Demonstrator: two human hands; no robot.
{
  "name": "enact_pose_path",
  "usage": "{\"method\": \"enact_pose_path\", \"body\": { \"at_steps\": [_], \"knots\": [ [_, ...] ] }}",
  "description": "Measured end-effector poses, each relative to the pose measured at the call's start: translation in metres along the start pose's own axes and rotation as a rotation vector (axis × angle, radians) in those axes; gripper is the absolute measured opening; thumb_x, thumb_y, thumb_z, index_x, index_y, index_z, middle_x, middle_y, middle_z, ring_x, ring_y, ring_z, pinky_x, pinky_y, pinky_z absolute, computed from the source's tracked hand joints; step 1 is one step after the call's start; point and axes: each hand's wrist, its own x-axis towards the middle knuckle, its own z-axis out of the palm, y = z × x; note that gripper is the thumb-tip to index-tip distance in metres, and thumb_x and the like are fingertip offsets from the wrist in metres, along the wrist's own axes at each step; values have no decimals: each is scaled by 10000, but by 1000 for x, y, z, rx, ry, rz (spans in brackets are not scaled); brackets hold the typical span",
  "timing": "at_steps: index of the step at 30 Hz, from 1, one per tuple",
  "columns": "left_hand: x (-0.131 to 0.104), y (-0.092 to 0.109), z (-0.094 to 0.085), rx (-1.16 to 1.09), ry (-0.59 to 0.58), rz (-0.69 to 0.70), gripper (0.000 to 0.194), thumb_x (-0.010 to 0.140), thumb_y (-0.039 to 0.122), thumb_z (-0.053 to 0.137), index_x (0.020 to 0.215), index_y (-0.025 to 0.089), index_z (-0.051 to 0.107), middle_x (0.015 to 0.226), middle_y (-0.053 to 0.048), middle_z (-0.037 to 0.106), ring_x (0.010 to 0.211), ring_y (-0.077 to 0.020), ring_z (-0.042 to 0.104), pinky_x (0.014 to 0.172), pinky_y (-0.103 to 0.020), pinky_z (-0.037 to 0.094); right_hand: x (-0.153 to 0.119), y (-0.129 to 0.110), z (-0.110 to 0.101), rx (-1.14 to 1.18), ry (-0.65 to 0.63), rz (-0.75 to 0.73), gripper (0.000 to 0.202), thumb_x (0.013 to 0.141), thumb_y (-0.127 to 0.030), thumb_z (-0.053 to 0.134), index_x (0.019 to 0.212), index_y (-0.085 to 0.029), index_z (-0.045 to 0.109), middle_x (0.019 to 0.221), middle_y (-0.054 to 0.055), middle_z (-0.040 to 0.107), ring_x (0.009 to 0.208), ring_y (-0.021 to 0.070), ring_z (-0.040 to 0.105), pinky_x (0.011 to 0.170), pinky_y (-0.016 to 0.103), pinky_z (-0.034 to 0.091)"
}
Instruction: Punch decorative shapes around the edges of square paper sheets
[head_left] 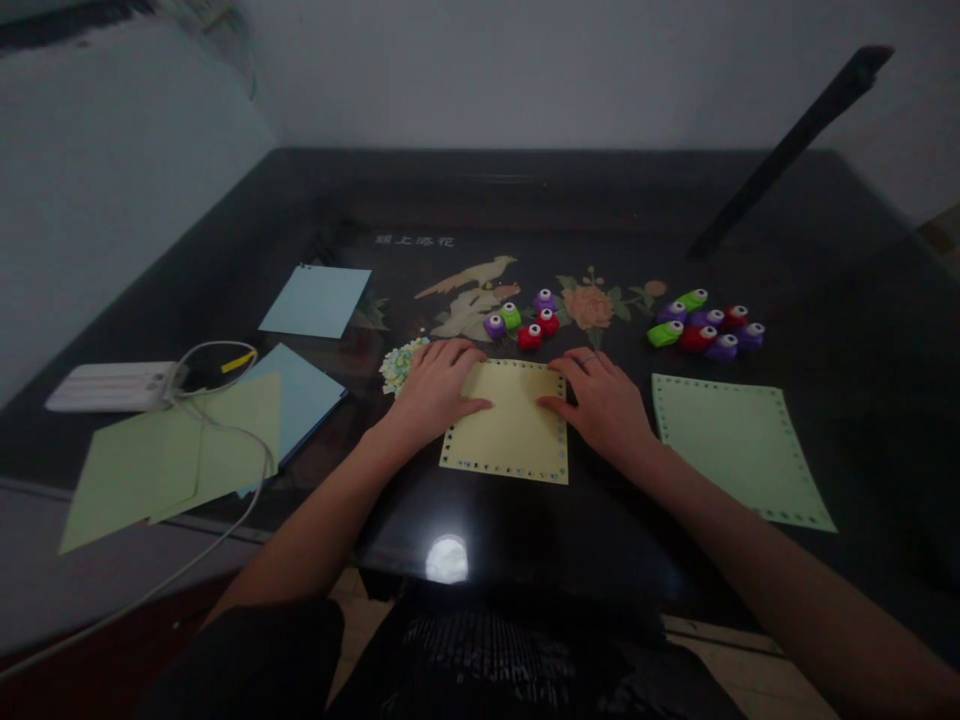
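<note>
A pale yellow sheet of paper [517, 415] lies on the dark table, with small punched holes along its edges. My left hand [441, 385] rests over its upper left part, thumb and fingers apart. On the upper right edge is my right hand [604, 400], its thumb on the paper and its fingers spread from it. Just beyond the sheet stand several small craft punches [530, 336] in red, purple and green. Beside my left hand is a pile of small paper cut-outs [397, 362], partly hidden by that hand.
More craft punches [705, 325] cluster at the right. Below them lies a green sheet [739, 445] with punched edges. On the left are a blue sheet [315, 300], a blue stack [296, 390], pale green sheets [142, 470], and a white power strip [112, 387] with a cable [259, 440].
</note>
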Motion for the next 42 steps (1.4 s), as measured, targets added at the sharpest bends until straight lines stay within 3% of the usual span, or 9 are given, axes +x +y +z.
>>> {"method": "enact_pose_path", "body": {
  "at_steps": [10,13,18,22,27,33,37,40,42],
  "knots": [
    [3,-2,-2,-269,80,-22,253,829,179,598,1080,183,569,1075,-71,669,1006,-243,611,870,-357,437,5,3,3,389,-31,130,220,730,-169,695,917,-193,580,900,57,674,824,247,612,749,379,422],
    [3,-7,-7,-385,122,-90,161,822,232,603,971,176,628,890,-37,688,803,-202,626,730,-306,459,6,6,-1,520,-41,166,168,750,-212,677,887,-195,581,832,38,690,736,207,636,683,339,464],
    [5,-17,-10,-822,147,-242,248,749,371,673,855,151,633,739,-18,656,641,-155,593,572,-245,442,2,10,-15,1199,-202,385,293,743,-346,687,979,-194,598,834,40,737,773,216,695,706,355,538],
    [6,-13,-10,-1095,240,-359,294,667,366,750,813,155,607,694,8,629,599,-120,579,559,-217,447,-11,9,-27,1344,-378,436,325,717,-383,725,975,-190,679,914,58,754,836,230,707,767,376,557],
    [4,-1,-8,-1240,282,-398,272,696,349,739,849,169,604,733,6,654,632,-123,606,600,-223,481,-24,8,-34,1356,-325,467,330,729,-386,732,1003,-202,719,944,54,757,852,230,711,849,407,543],
    [-1,8,-4,-1217,23,-289,394,794,469,610,1022,150,655,932,-92,722,868,-235,677,781,-337,541,-26,14,-39,1319,-177,507,322,727,-399,733,981,-202,732,892,61,758,788,219,698,731,367,556],
    [-6,18,-7,-1149,-204,-190,330,751,447,644,915,163,680,805,-76,724,695,-205,673,602,-281,554,-26,17,-40,1346,-127,548,314,707,-405,750,946,-201,740,835,53,754,727,204,682,678,342,544],
    [-9,27,-11,-1167,-329,-156,263,760,427,630,759,166,666,601,-40,655,452,-138,562,414,-229,472,-25,18,-40,1359,-116,573,272,701,-395,755,902,-212,747,792,39,747,702,189,671,654,317,527],
    [-10,31,-12,-1186,-382,-137,265,774,424,610,701,172,646,550,-27,615,412,-122,517,385,-222,444,-25,18,-40,1363,-117,577,251,710,-395,748,887,-218,748,775,33,741,699,184,665,642,307,517]
  ]
}}
